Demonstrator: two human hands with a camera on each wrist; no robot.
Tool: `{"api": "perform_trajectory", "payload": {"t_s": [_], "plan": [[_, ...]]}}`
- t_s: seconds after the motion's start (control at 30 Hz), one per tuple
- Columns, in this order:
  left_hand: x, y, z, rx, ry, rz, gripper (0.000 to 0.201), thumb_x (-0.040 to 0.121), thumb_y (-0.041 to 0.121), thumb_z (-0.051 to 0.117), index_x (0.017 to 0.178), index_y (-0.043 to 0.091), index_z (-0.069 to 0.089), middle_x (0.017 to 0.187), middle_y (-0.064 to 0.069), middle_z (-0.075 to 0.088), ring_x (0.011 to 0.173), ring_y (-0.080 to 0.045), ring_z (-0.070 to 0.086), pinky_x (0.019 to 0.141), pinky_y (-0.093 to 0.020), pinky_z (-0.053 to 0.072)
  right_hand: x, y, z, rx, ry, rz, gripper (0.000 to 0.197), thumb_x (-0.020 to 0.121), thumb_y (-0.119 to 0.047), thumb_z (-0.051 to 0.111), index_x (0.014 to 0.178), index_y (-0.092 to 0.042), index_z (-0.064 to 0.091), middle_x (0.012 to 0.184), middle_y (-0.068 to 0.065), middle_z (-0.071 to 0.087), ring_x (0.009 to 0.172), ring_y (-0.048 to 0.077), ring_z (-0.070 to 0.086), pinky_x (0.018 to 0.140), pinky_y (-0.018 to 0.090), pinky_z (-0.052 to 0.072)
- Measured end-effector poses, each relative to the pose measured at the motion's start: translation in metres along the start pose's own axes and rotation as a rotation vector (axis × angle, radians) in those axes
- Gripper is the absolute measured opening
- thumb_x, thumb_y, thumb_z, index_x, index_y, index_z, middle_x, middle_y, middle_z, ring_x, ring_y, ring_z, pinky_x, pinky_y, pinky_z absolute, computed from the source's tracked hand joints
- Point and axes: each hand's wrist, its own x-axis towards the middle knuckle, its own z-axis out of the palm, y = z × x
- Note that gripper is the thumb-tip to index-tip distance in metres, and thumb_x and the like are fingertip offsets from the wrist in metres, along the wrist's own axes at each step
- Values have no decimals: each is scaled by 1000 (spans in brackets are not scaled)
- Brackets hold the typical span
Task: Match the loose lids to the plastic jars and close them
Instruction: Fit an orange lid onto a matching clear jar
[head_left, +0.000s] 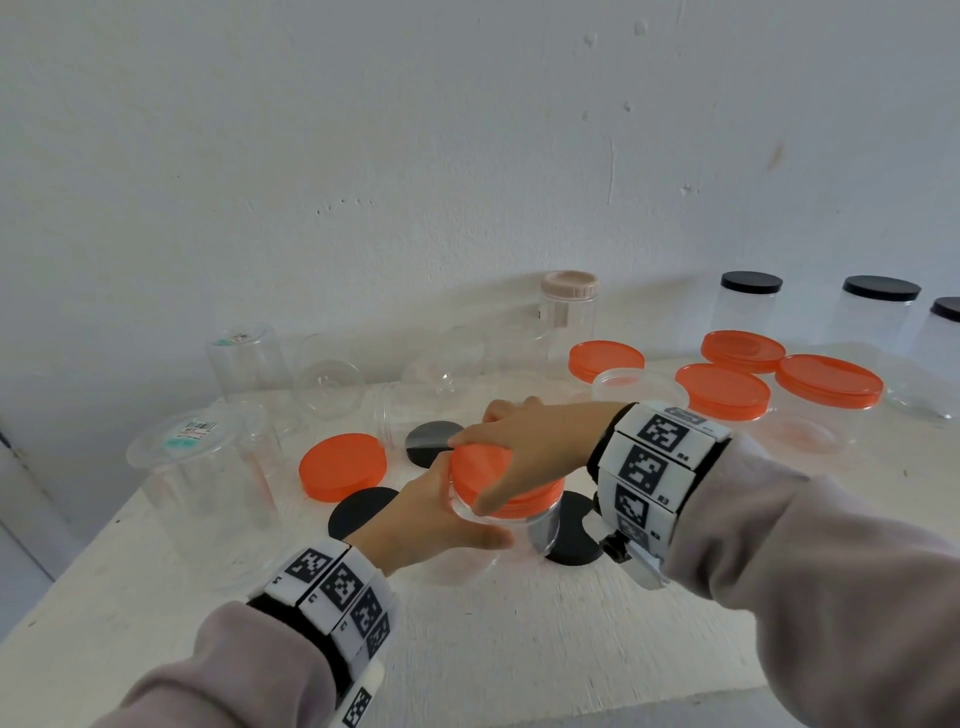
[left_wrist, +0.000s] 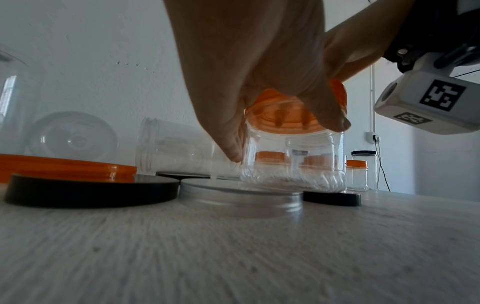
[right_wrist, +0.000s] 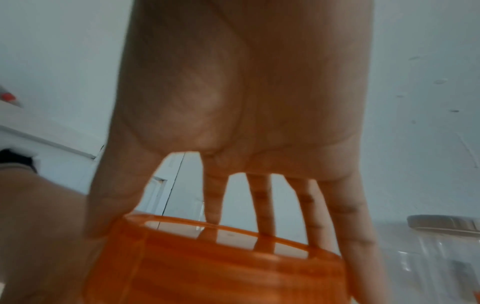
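A small clear plastic jar (head_left: 470, 517) stands upright near the middle of the white table (head_left: 519, 634). My left hand (head_left: 431, 519) grips its upper wall, thumb in front and fingers behind. An orange lid (head_left: 480, 462) sits on the jar's mouth. My right hand (head_left: 530, 447) covers this lid from above, with the fingers and thumb curled over its rim. The left wrist view shows the jar (left_wrist: 293, 162) under the orange lid (left_wrist: 280, 119), on a black lid. The right wrist view shows my spread fingers (right_wrist: 262, 207) over the orange lid (right_wrist: 221, 267).
A loose orange lid (head_left: 343, 466) and three black lids (head_left: 363, 512) lie around the jar, plus a clear lid (left_wrist: 241, 195). Open clear jars (head_left: 208, 467) stand or lie at the left. Jars with orange lids (head_left: 722, 389), black lids (head_left: 750, 301) and a beige lid (head_left: 569, 306) stand at the right and back.
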Motion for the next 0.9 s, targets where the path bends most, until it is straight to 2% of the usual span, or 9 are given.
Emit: {"api": "perform_trajectory", "payload": {"t_s": [0.1,0.2,0.3,0.4,0.5,0.6,0.7,0.8,0.9], "plan": [[0,0,-1,29,-1,-5,109,63,38,88,148,29,22,136,14,49,122,-8,48,98,-25,41,3,-3,5,-44,20,73,82,72,-83,47,143,-51,21,138,-4,32,129,32,31,99,56,37],[0,1,1,33,-2,3,109,62,37,89,148,30,21,135,15,50,123,-7,48,102,-28,41,4,-4,3,-72,5,122,88,71,-87,42,146,-47,18,146,-2,27,134,35,29,101,59,34],[0,2,2,33,1,3,108,63,36,88,148,29,22,136,13,49,124,-9,49,107,-35,41,1,-2,-8,-63,-68,89,90,70,-80,55,145,-52,13,149,-6,23,137,30,25,104,56,31],[0,3,3,33,-7,4,108,64,35,88,148,28,21,139,10,48,127,-12,47,110,-41,39,0,0,-13,-22,-109,35,85,72,-64,65,143,-55,18,145,-10,28,133,27,30,100,48,34],[0,2,2,41,3,-3,106,64,37,88,147,28,22,136,12,50,123,-9,49,106,-34,42,2,1,-10,-18,-68,55,84,70,-72,61,142,-54,22,138,-8,33,129,27,35,98,47,38],[-1,2,2,59,6,0,103,63,39,88,145,30,25,128,16,53,113,-2,52,92,-21,43,4,-1,-3,-46,-29,112,89,68,-85,50,144,-47,23,140,-4,34,129,30,36,98,51,38],[-1,2,2,49,9,4,104,63,38,88,145,30,26,129,16,53,117,-4,52,98,-26,44,4,-2,0,-62,-9,140,95,68,-89,44,146,-39,24,143,-1,33,130,32,37,99,52,38],[-1,3,3,38,7,2,103,64,34,88,145,29,25,133,13,51,121,-6,50,104,-31,42,0,0,-8,-54,-86,121,98,67,-82,56,148,-43,16,148,-4,26,133,30,34,101,50,37],[-1,3,4,20,7,5,103,65,30,88,146,26,24,137,9,49,127,-11,48,110,-39,39,-3,3,-14,-14,-137,66,96,71,-63,70,147,-49,13,148,-8,24,134,27,32,101,45,37]]}}
